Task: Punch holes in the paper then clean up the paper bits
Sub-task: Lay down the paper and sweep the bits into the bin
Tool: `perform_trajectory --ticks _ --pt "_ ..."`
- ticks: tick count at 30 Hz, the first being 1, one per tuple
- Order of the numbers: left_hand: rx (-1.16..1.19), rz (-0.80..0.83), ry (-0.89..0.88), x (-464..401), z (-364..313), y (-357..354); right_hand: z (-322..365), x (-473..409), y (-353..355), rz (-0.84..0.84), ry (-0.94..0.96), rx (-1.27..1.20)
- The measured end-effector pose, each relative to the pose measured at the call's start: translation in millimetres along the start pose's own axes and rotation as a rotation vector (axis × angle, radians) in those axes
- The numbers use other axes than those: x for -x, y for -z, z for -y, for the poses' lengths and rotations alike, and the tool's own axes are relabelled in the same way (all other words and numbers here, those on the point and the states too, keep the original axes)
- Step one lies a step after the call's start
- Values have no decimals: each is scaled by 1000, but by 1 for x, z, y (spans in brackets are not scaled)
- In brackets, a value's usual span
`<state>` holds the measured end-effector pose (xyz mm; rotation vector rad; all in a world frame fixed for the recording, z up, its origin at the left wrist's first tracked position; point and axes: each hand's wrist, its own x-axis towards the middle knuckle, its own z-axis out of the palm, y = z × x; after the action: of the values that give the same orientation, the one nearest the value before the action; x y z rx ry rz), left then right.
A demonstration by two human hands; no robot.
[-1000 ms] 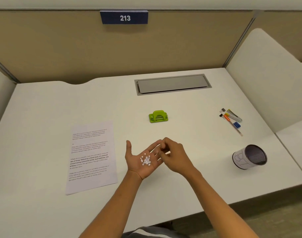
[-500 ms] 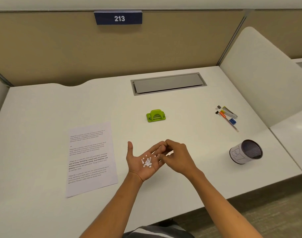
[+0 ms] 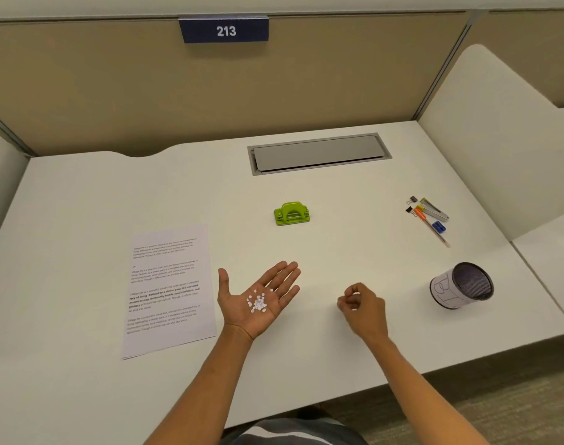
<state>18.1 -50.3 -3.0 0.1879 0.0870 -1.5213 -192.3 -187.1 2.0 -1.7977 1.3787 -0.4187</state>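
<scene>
My left hand (image 3: 234, 300) lies flat, palm up, just above the white desk (image 3: 81, 194), with several small white paper bits (image 3: 257, 304) piled in its palm. My right hand (image 3: 365, 311) hovers to the right of it, apart from it, fingers curled in with thumb against fingertips; whether a bit is pinched there is unclear. The printed paper (image 3: 170, 290) lies left of my left hand. The green hole punch (image 3: 292, 214) stands beyond both hands at the desk's middle.
A mesh cup wrapped in paper (image 3: 462, 285) lies tilted on the desk right of my right hand, near the front edge. Pens, binder clips and a blue sharpener (image 3: 430, 216) lie farther back right. A grey cable hatch (image 3: 319, 153) sits at the back. White dividers flank the desk.
My right hand has pulled away from the fingers of my left hand and moved to the right. The left hand stays palm up with the bits, its fingers now straighter.
</scene>
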Motion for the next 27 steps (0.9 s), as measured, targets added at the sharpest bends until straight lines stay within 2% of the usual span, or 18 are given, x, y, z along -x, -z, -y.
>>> perform_trajectory --ticks 8,18,24,27 --pt "-16 -28 -39 7 5 2 -4 0 -41 134 85 154" --pt "-33 -62 -38 12 4 5 21 -3 -66 216 287 816" --pt "-20 -70 -13 11 3 6 18 6 -71 122 438 1035" --pt "-20 -68 9 11 3 5 10 7 -66 172 412 1026"
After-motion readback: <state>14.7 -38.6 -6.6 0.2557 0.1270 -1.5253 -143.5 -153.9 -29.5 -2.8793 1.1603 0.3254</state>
